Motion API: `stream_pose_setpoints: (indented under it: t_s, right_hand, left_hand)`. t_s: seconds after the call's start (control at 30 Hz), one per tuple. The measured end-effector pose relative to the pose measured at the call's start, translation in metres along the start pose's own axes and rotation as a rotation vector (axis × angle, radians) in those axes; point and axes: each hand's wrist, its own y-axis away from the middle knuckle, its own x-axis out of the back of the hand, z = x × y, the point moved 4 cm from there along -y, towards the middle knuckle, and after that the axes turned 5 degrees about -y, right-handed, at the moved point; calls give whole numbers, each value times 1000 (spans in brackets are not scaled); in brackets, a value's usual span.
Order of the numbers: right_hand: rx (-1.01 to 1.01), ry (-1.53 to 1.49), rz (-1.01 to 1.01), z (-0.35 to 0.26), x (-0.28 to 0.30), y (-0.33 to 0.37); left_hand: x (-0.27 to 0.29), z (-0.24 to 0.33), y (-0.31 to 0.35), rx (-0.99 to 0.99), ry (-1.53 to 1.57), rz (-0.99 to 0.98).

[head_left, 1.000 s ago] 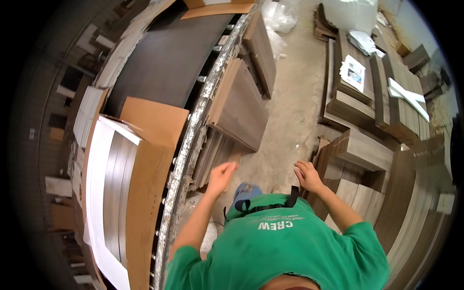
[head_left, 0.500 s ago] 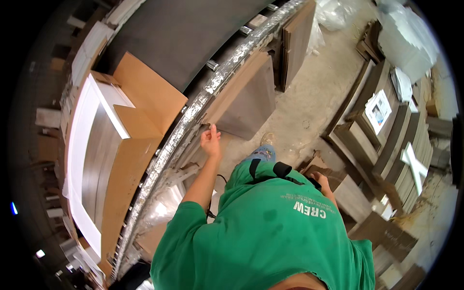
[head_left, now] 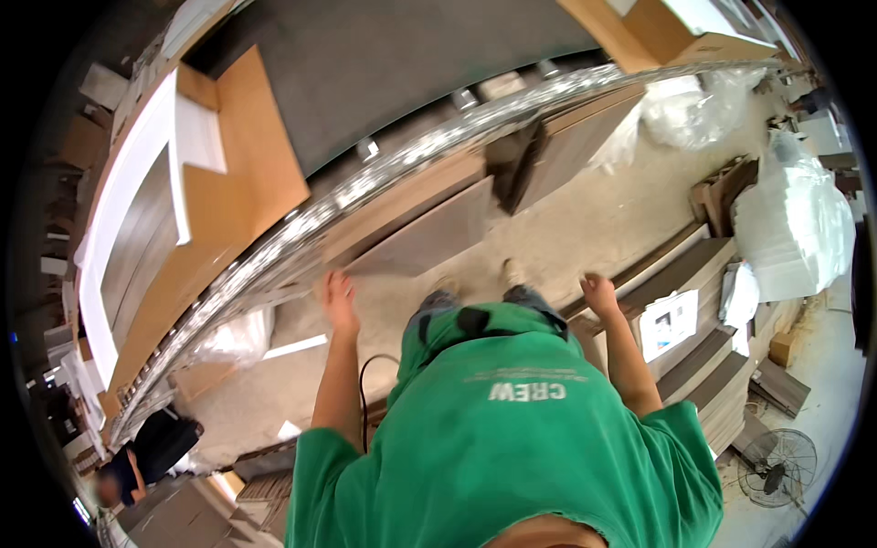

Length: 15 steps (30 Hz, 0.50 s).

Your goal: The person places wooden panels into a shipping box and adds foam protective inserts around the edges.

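My left hand [head_left: 340, 301] is held out beside the rail of the roller conveyor [head_left: 457, 128]. Its fingers are stretched, somewhat blurred and empty. Nearest to it are flat grey-brown panels [head_left: 425, 233] leaning under the conveyor's edge; I cannot tell whether the fingertips touch them. On my other side, my right hand [head_left: 599, 294] is raised with its fingers curled in, and nothing shows in it. It is close to a stack of long brown boards [head_left: 681, 274] with printed sheets [head_left: 669, 324] on top. On the conveyor stands an open cardboard carton [head_left: 260, 137] around white-framed grey panels [head_left: 146, 237].
Another carton [head_left: 667, 36] sits farther along the conveyor. Clear plastic wrap [head_left: 699, 114] lies on the floor beyond the leaning panels. A plastic-wrapped stack [head_left: 790, 219] and a round floor fan [head_left: 776, 468] are at the right. Another person [head_left: 137, 466] is at lower left.
My view has swung, and more of the conveyor and floor shows ahead. My left hand has opened out from a loose curl. My right hand has come away from my waist and forward.
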Motion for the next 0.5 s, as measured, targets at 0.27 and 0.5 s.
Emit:
stream_pose_setpoints:
  t_s: [0.27, 0.5]
  right_hand:
    - [819, 278, 294, -148, 98, -177]
    - [937, 559, 222, -142, 78, -190]
  left_hand:
    - [-27, 11, 38, 117, -96, 264]
    - [-18, 11, 51, 242, -297, 330]
